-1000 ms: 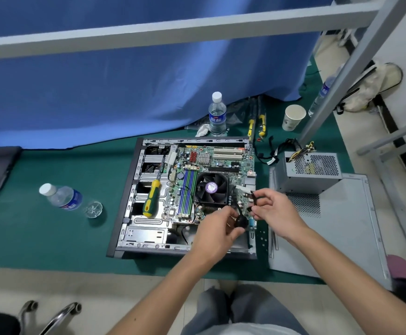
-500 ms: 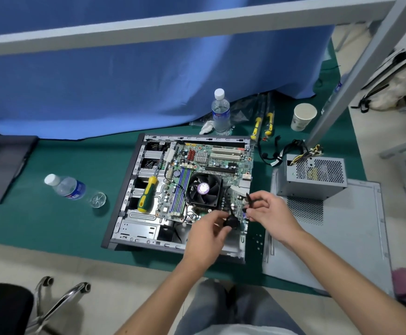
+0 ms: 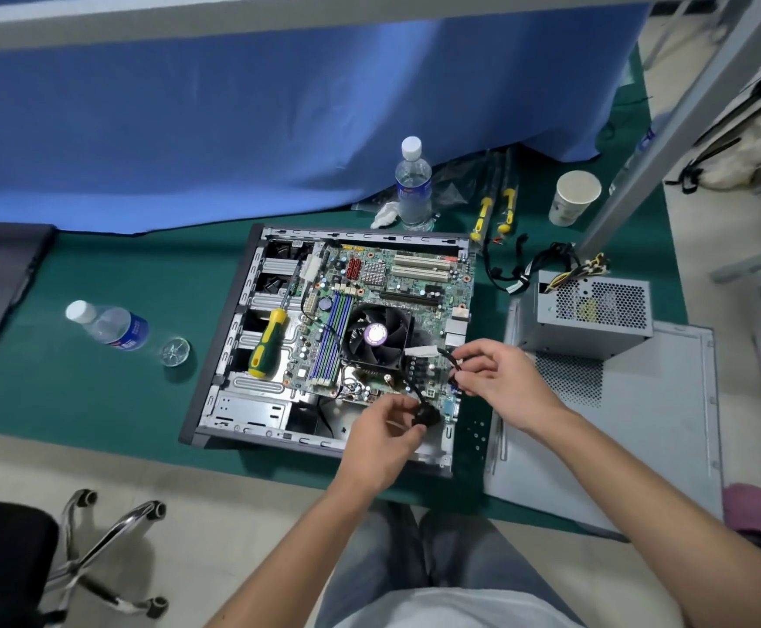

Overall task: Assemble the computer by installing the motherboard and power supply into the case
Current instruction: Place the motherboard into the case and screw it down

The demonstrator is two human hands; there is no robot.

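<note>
Over the near right corner of the open case (image 3: 215, 355), the left hand (image 3: 381, 439) pinches a black connector (image 3: 426, 418); the right hand (image 3: 501, 383) pinches its black cable (image 3: 453, 361).

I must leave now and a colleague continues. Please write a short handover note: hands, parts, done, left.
Left hand pinches a small black part on a black cable. Right hand pinches the same black cable higher up. Motherboard lies inside the open case; a screwdriver rests in the case. Power supply stands outside on the side panel.
Left: install the power supply; whether the board is screwed down cannot be told.
</note>
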